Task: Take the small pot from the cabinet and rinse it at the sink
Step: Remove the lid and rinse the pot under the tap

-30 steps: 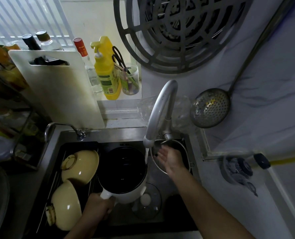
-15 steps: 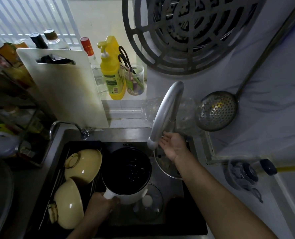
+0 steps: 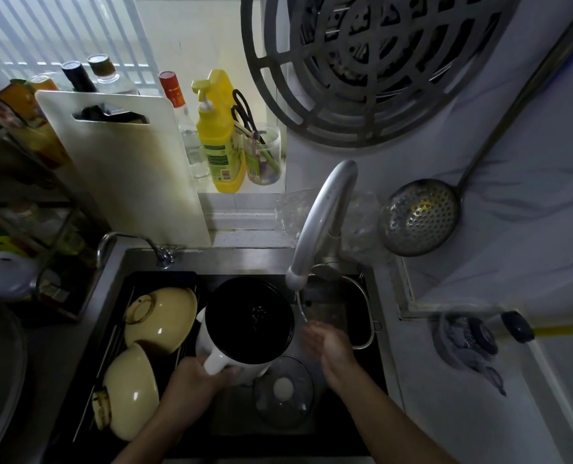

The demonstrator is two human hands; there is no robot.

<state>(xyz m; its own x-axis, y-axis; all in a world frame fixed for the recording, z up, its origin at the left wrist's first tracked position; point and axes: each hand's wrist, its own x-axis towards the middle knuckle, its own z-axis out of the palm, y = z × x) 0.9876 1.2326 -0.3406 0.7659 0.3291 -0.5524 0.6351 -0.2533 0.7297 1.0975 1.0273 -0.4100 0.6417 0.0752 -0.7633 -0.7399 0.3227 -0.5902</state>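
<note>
The small pot [image 3: 250,319] is white outside and black inside, with a little water glinting in it. It hangs over the sink [image 3: 191,262], just left of the grey curved faucet [image 3: 322,226]. My left hand [image 3: 196,388] grips the pot's white handle from below. My right hand [image 3: 328,343] is blurred, fingers spread and relaxed, under the faucet's spout and beside the pot's right rim, holding nothing. A thin stream of water seems to fall from the spout.
Two yellow bowls [image 3: 159,316] lie upside down on a rack at the sink's left. A glass lid [image 3: 283,391] rests below the pot and a steel strainer basket [image 3: 355,316] sits behind my right hand. A white cutting board [image 3: 127,169], bottles and a skimmer [image 3: 419,217] line the back.
My right hand has come down from the faucet's base to under the spout. The pot has stayed in my left hand, shifted slightly left of the spout.
</note>
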